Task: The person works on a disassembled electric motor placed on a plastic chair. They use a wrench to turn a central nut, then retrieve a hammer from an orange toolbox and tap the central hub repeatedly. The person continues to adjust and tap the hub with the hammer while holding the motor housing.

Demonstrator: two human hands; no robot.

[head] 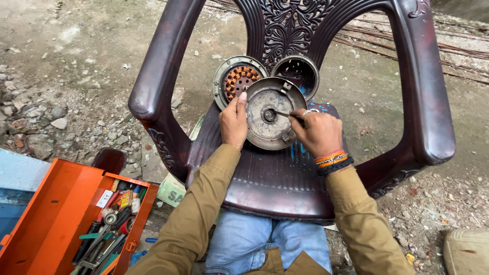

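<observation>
A round grey metal cover plate (pixel 266 127) stands tilted on the seat of a dark maroon plastic chair (pixel 275 183). My left hand (pixel 233 122) grips its left rim, thumb up along the edge. My right hand (pixel 318 131) holds a thin metal tool (pixel 282 114) whose tip touches the plate's centre hub. Behind the plate lean a motor part with copper windings (pixel 237 80) and a second round metal housing (pixel 297 72), both against the chair back.
An open orange toolbox (pixel 56 214) with several hand tools lies on the ground at lower left. Stones and rubble cover the dirt at the left. A folded printed sack (pixel 170 191) sits under the chair's left side. Chair arms flank both hands.
</observation>
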